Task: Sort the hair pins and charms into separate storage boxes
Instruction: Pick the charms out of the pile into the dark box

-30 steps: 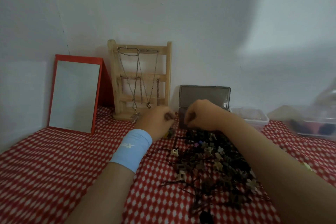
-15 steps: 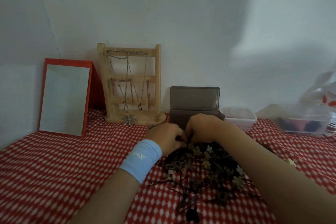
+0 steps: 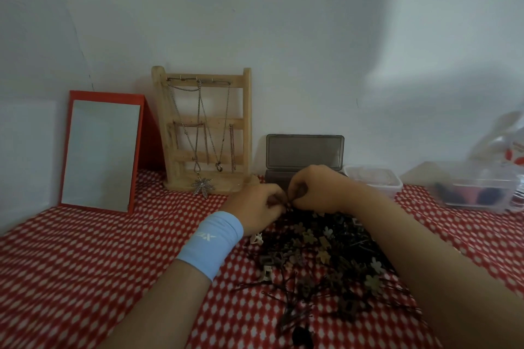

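Just wrist-side of the left hand [image 3: 255,204] and right hand [image 3: 314,193], the pile of hair pins and charms [image 3: 320,258] is lying tangled. Both hands are curling inward, tips meeting; I cannot tell what they are pinching. These light, snag-prone pieces are probably needing single fingertip pinches.

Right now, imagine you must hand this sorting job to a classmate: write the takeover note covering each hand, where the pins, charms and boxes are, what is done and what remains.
Left hand, wearing the blue wristband: fingers curled at the pile's far edge, meeting the other hand; what it pinches is hidden.
Right hand: curled the same way, contents hidden.
The mixed pile of pins and charms lies on the checked cloth, nearer than the hands.
The dark box stands open behind the hands, with the clear box to its right.
Done: cannot tell, box contents are unclear.
Left: a large pile is unsorted.
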Tool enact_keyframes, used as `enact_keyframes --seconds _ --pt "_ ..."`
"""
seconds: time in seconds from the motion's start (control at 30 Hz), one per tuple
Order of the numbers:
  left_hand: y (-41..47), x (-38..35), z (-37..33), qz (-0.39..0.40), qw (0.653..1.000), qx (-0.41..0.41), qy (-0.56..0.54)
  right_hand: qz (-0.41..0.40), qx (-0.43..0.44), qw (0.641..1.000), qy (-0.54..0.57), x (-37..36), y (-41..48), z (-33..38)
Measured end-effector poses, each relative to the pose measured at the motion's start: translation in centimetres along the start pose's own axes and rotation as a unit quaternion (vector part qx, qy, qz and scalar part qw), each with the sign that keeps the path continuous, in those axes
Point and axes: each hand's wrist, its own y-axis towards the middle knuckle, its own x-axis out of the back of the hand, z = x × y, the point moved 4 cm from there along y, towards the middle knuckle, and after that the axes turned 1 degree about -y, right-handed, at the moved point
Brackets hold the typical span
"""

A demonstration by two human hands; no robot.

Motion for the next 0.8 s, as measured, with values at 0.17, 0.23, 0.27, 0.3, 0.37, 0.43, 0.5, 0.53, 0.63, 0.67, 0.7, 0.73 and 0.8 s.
enact_keyframes --seconds 0.17,0.23,0.27,0.3,0.37,0.43,0.5,0.53,0.63,0.67,0.7,0.73,0.8 --pt "-0.1 1.2 0.6 0.019 0.998 0.001 -0.061 -0.006 0.008 1.0 0.005 -0.1 0.9 1.1" --pt "-0.3 1.3 1.0 0.043 0.996 0.018 -0.082 0.007 0.01 1.0 0.014 -0.5 1.2 1.2" --pt "-0.3 1.4 1.2 0.057 0.994 0.028 -0.091 0.01 0.009 1.0 0.019 -0.6 1.4 1.2" --pt "-0.4 1.5 1.4 0.069 0.992 0.035 -0.102 0.011 0.007 1.0 0.024 -0.7 1.5 1.1" --pt "-0.4 1.8 1.6 0.075 0.991 0.038 -0.104 0.016 0.006 0.999 0.031 -0.7 1.6 1.1" --pt "-0.5 2.1 1.4 0.069 0.992 0.037 -0.098 0.035 0.004 0.999 0.036 -0.9 1.4 1.3" --pt "-0.6 2.0 1.3 0.074 0.987 0.045 -0.136 0.061 -0.001 0.997 0.037 -1.1 1.0 1.4" --pt "-0.6 1.8 1.2 0.08 0.982 0.052 -0.165 0.069 -0.004 0.997 0.035 -1.2 0.8 1.3" --pt "-0.8 1.6 1.0 0.09 0.979 0.05 -0.175 0.072 -0.003 0.997 0.013 -1.2 0.4 1.0" --pt "-0.9 1.6 0.8 0.089 0.981 0.04 -0.165 0.076 -0.002 0.997 -0.013 -1.4 0.4 0.8" --pt "-0.9 1.6 0.6 0.086 0.984 0.03 -0.154 0.082 0.002 0.996 -0.048 -1.6 0.4 0.8" --pt "-0.8 1.6 0.4 0.082 0.987 0.023 -0.139 0.087 0.005 0.993 -0.079 -1.8 0.4 0.8" --pt "-0.8 1.6 0.2 0.07 0.992 0.02 -0.099 0.099 0.007 0.991 -0.088 -2.1 0.2 1.0"
